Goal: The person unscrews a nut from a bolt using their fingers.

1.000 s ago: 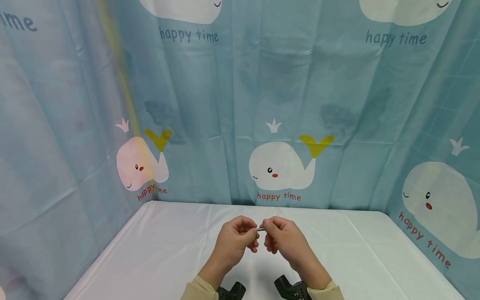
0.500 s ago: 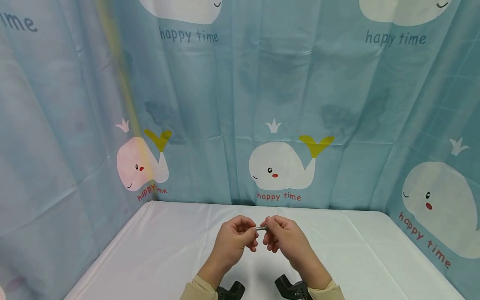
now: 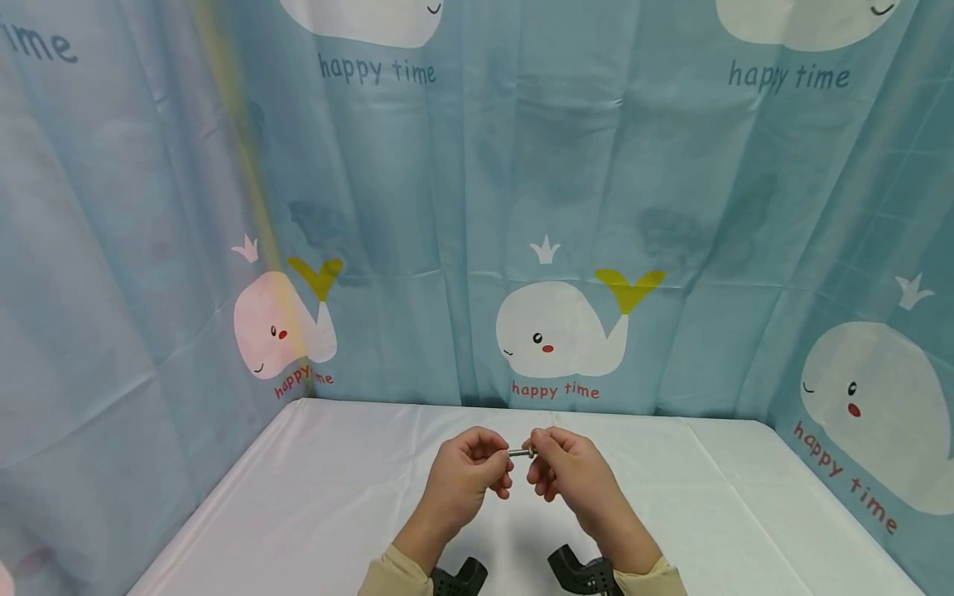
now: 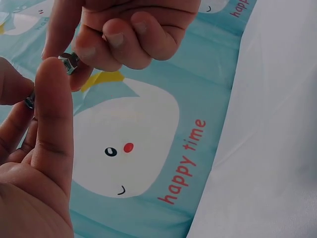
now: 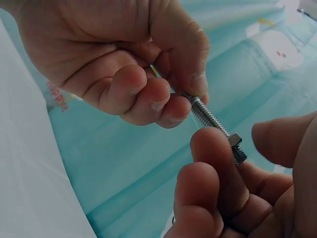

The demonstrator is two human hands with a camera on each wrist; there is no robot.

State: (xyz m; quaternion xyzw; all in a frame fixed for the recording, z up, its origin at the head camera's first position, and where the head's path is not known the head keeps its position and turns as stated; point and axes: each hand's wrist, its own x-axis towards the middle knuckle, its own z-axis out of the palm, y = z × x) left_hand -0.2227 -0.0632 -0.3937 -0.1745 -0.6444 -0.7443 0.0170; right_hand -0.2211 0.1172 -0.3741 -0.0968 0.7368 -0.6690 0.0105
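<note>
Above the table my left hand (image 3: 464,480) pinches one end of a silver bolt (image 3: 517,453) between thumb and fingertip. The threaded shank (image 5: 209,114) shows plainly in the right wrist view, running toward my right hand (image 3: 572,480). Near its far end sits a hex nut (image 5: 236,140), with a little thread beyond it. Bent fingers of the right hand lie round the nut, one touching it; the thumb (image 5: 280,143) stands slightly apart. In the left wrist view a metal bit of the bolt (image 4: 30,102) shows between the left fingers, mostly hidden.
A white cloth covers the table (image 3: 335,497) under the hands. Behind and at both sides hangs a blue curtain (image 3: 402,331) printed with whales. Black devices (image 3: 464,577) are worn at both wrists, beside beige sleeves (image 3: 397,573).
My right hand has shifted slightly to the right along the bolt. More of the shank and the nut now show between the hands. The left hand has barely moved.
</note>
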